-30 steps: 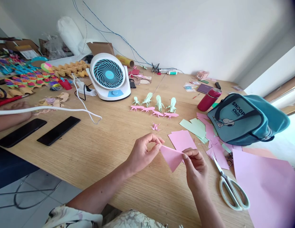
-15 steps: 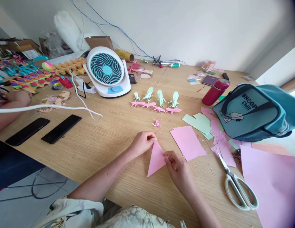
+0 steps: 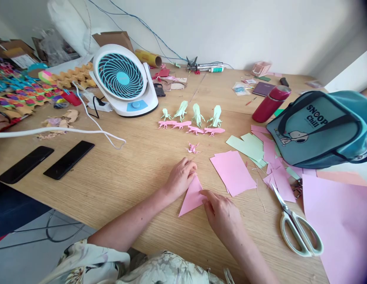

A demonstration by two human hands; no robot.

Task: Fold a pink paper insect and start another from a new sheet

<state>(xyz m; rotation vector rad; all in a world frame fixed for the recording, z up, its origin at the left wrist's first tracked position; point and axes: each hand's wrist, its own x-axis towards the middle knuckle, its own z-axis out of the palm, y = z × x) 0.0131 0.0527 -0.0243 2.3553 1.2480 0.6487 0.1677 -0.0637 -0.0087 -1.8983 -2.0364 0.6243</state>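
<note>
A pink paper (image 3: pixel 191 198), folded into a triangle, lies on the wooden table in front of me. My left hand (image 3: pixel 182 176) is closed at its top corner, fingers curled down over the tip. At the right corner my right hand (image 3: pixel 221 209) is closed too, its index finger on the paper and the thumb beneath, partly hidden. Just beyond sits a small pink folded-paper figure (image 3: pixel 193 148). Pink square sheets (image 3: pixel 234 173) lie stacked to the right of the triangle.
Pink paper insects (image 3: pixel 195 129) and green ones (image 3: pixel 197 114) stand in rows behind. Open scissors (image 3: pixel 298 228), paper scraps (image 3: pixel 248 146), a red flask (image 3: pixel 271 103) and a teal bag (image 3: pixel 313 130) are on the right; a fan (image 3: pixel 122 79) and two phones (image 3: pixel 69 159) on the left.
My left fingers have curled further over the triangle's top, and my right index finger now lies on its right corner. The view has shifted slightly; another person's arm at left has mostly gone.
</note>
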